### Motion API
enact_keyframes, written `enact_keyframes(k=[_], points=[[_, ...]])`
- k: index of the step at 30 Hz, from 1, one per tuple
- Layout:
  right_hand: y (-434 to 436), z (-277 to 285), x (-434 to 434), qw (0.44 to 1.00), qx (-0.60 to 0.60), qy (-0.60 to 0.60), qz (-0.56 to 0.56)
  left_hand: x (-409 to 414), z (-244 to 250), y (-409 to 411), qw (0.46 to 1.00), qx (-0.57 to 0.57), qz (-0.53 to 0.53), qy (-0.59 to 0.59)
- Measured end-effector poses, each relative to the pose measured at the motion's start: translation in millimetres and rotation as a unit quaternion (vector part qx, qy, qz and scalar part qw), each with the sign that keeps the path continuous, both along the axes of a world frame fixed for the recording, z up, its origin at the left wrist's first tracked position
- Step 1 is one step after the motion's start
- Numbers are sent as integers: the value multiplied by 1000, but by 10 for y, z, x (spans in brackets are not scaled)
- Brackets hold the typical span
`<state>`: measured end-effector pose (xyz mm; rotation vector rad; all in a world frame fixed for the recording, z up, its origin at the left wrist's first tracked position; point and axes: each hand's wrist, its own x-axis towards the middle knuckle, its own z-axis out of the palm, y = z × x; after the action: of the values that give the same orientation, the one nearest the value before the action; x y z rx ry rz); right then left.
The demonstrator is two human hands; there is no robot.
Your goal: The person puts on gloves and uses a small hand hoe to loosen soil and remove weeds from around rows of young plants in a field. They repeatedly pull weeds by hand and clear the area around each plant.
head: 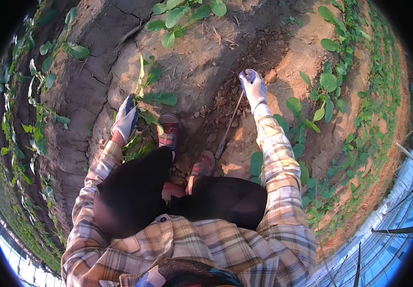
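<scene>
My left hand [125,117], in a white and blue work glove, is at the base of a leafy green plant [152,97] beside my shoe; whether its fingers grip a stem is hard to tell. My right hand [253,87], gloved alike, is closed around the upper end of a thin rod-like tool [232,120]. The tool slants down to the soil, its flattened dark end near my other shoe. Loose, crumbly soil [224,97] lies beside the rod.
My plaid shoes [169,132] stand in the furrow between my knees. Rows of leafy plants [328,81] run along the right, and more plants [41,132] grow on the left. Another plant [177,18] is ahead. Cracked dry soil [80,86] lies left of my left hand.
</scene>
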<state>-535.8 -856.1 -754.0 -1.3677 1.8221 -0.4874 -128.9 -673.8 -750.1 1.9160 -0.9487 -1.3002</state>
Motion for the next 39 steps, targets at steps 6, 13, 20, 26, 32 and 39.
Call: enact_keyframes(k=[6, 13, 20, 26, 32, 39], points=[[-676, -144, -259, 951, 14, 272, 144, -18, 167, -17, 993, 18, 56, 98], [-566, -259, -84, 872, 134, 370, 292, -12, 123, -41, 998, 14, -35, -48], [-373, -227, 191, 882, 179, 370, 230, -199, 524, -141, 969, 105, -111, -192], [-422, -497, -147, 925, 126, 292, 206, -255, 489, -69, 965, 86, -138, -208], [-339, 287, 466, 971, 105, -169, 136, -373, 638, -30, 953, 123, -161, -225], [32, 635, 2300, 850, 116, -340, 384, -513, 693, -129, 948, 120, -164, -244]])
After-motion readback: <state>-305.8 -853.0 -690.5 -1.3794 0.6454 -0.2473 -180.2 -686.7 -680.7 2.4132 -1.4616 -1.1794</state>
